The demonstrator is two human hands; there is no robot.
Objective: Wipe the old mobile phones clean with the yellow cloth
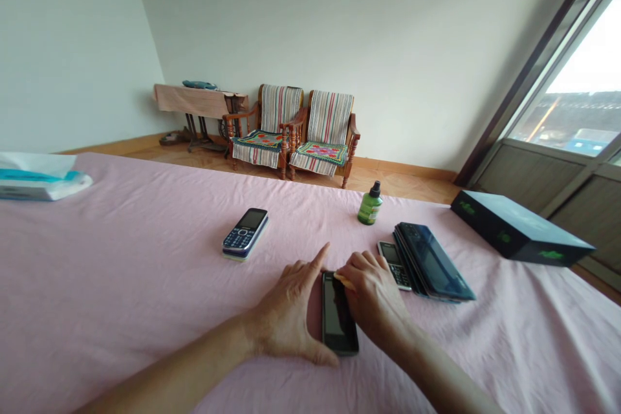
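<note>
A dark touchscreen smartphone (334, 314) lies face up on the pink cloth between my hands. My left hand (284, 310) is at its left side, thumb and index finger spread wide, the thumb by the phone's bottom edge and the index finger pointing past its top. My right hand (371, 288) is closed on a small yellowish cloth (343, 281), pressed against the upper right of the screen. Most of the cloth is hidden under the fingers. Just right of that hand lie a keypad phone (400, 272) and a stack of dark smartphones (431, 262).
Further left, another keypad phone (246, 230) rests on a stack. A green bottle (370, 206) with a black top stands upright behind. A black box (521, 226) is at the right, a tissue pack (43, 184) at the far left. Two wooden chairs (323, 149) stand by the wall.
</note>
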